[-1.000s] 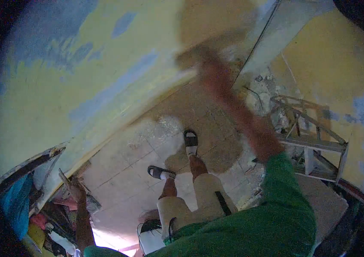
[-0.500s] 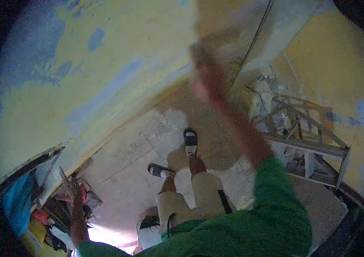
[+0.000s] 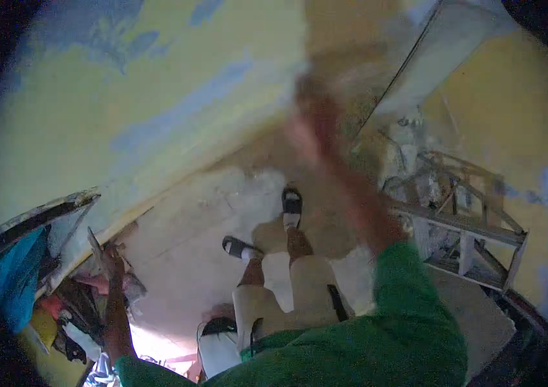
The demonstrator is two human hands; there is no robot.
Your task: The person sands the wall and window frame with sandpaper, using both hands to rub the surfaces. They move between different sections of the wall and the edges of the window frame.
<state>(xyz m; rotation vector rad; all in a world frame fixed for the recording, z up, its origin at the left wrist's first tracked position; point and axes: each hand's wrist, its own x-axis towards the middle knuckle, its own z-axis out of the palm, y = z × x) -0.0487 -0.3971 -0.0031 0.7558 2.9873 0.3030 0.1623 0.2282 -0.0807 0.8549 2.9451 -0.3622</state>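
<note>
My right hand [image 3: 312, 132], smeared by motion, is raised close to the wall [image 3: 177, 97] with its fingers drawn together. A blurred dark shape [image 3: 312, 87] lies at its far end; I cannot tell what it is. My left hand [image 3: 112, 261] is low on the left, closed on a thin flat grey piece [image 3: 95, 244] seen nearly edge-on. Patchy yellow and blue paint covers the wall, and a broad brown area [image 3: 345, 39] shows beyond the right hand.
A wooden frame rack [image 3: 461, 226] stands at the right wall. Clothes and a teal cloth [image 3: 22, 284] are piled lower left, below a dark curved edge [image 3: 41, 216]. My sandaled feet [image 3: 292, 201] stand on the tiled floor [image 3: 177, 258]. A white container [image 3: 217, 348] is beside my leg.
The view has shifted slightly, so the wall patches and rack sit differently. The right hand is still blurred at the wall, a little lower in view. The left hand still holds the flat piece.
</note>
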